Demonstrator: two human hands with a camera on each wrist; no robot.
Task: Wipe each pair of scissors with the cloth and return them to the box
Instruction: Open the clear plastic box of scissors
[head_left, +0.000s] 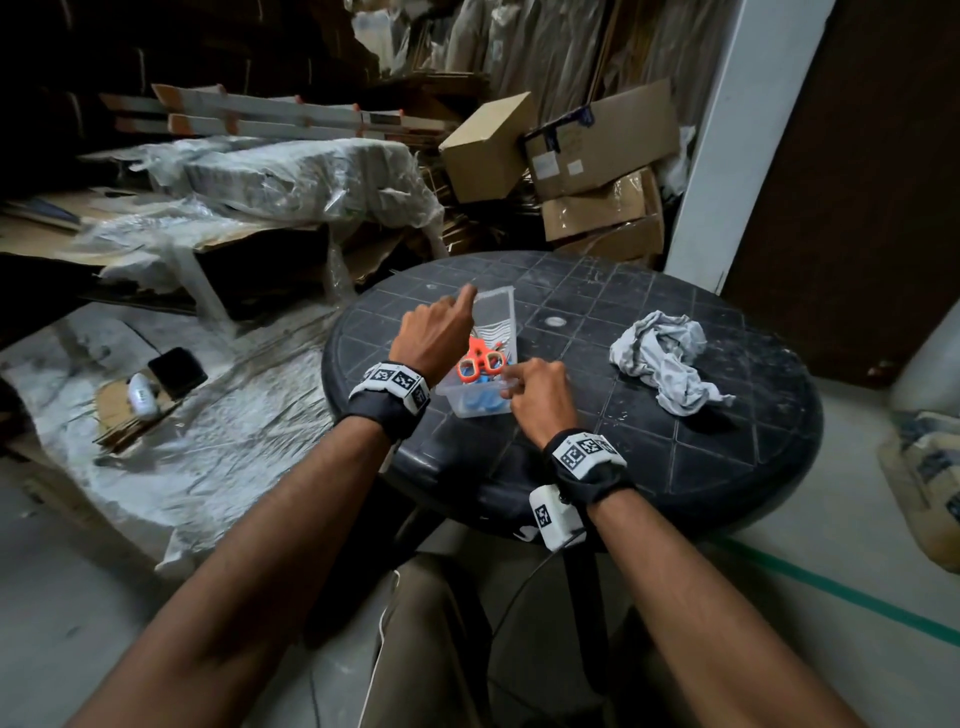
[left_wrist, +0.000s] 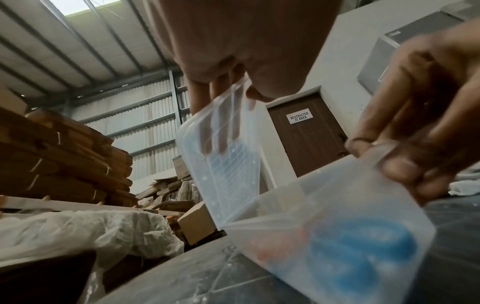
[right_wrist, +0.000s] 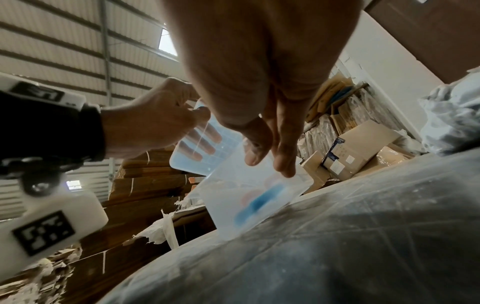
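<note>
Inside clear box (head_left: 480, 402), orange scissors (head_left: 480, 361) (blue beneath)

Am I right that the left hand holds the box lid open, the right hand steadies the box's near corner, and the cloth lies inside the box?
Not quite: in the head view the cloth lies crumpled on the table, right of the box, which holds scissors. The rest stands.

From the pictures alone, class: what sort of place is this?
Probably a warehouse storeroom: brown cardboard cartons lie heaped, flattened cardboard is stacked in a tall pile, and a ribbed metal roof spans overhead.
</note>
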